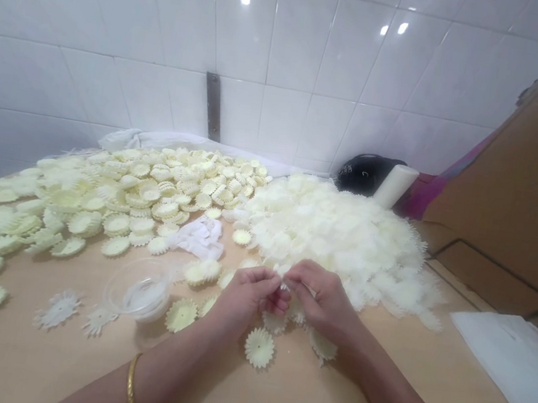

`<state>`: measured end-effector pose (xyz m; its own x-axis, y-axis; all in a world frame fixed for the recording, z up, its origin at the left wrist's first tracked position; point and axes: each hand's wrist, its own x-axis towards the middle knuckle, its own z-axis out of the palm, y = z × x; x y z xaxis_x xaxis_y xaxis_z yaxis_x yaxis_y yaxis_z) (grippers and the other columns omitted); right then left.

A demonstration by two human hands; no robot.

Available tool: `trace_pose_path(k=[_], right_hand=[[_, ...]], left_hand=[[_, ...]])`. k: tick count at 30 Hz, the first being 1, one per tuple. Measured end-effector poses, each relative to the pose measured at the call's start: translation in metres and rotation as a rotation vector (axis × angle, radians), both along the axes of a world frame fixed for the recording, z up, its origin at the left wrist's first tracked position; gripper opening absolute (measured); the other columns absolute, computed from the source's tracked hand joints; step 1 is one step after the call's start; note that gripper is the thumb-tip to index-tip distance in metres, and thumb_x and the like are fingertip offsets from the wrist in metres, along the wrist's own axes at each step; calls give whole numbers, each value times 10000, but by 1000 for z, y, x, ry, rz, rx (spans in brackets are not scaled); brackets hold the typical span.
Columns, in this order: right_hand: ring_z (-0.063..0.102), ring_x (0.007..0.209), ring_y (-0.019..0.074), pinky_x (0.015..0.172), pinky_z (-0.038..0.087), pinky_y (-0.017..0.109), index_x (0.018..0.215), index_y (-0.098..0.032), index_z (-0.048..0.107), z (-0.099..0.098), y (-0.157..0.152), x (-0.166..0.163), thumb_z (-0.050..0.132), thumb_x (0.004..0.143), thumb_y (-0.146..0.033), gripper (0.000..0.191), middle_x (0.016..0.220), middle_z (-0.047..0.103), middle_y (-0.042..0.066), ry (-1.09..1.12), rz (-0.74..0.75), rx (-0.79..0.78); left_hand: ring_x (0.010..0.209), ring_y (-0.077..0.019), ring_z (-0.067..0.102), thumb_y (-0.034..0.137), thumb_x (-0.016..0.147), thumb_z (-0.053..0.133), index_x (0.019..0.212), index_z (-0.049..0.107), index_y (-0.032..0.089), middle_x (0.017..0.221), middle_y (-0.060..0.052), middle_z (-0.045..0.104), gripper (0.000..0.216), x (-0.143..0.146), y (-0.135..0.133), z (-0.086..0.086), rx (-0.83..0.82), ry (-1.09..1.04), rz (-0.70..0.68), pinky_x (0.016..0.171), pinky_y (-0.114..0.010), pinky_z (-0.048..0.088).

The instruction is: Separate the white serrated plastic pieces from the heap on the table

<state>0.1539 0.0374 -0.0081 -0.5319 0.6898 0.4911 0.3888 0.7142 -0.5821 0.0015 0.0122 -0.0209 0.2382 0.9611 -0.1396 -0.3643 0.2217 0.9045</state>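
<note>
My left hand and my right hand meet at the middle of the table. Their fingertips pinch a small white piece between them; most of it is hidden, so its kind does not show. Below the hands lies a pale scalloped disc, with a whiter petal-edged disc under my right hand. Yellowish discs lie beside my left wrist. Left of them stands a clear plastic bowl with something whitish inside.
Stacks of pale yellow scalloped discs cover the left and back. A heap of thin white petal-edged pieces lies behind my right hand. Around them are a crumpled white cloth, a white roll, a cardboard box and a white sheet.
</note>
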Motion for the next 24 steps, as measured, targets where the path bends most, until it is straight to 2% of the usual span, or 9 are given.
trace_pose_path(k=[10,17,24], right_hand=[[492,617,118,583,398,242,709,-177,524,2,0,2,383,812,-115,186,660,522,7,-27,-74,-30],[524,664,126,627,417,254,743,-174,573,5,1,5,448,799,-146,139,710,561,17,3,37,-117],[490,621,131,577,398,260,685,-176,552,6,-1,4,415,822,-160,195,651,535,26,-51,16,-42]], left_hand=[[563,-130,565,301,700,602,686,607,98,641,-78,615,204,1,1,-2,28,8,-36,597,-279,450],[556,-131,559,323,682,614,684,608,111,628,-68,611,212,0,1,-5,71,84,-7,589,-272,443],[521,-127,550,332,696,591,681,605,117,615,-65,615,215,3,0,0,93,171,9,566,-274,434]])
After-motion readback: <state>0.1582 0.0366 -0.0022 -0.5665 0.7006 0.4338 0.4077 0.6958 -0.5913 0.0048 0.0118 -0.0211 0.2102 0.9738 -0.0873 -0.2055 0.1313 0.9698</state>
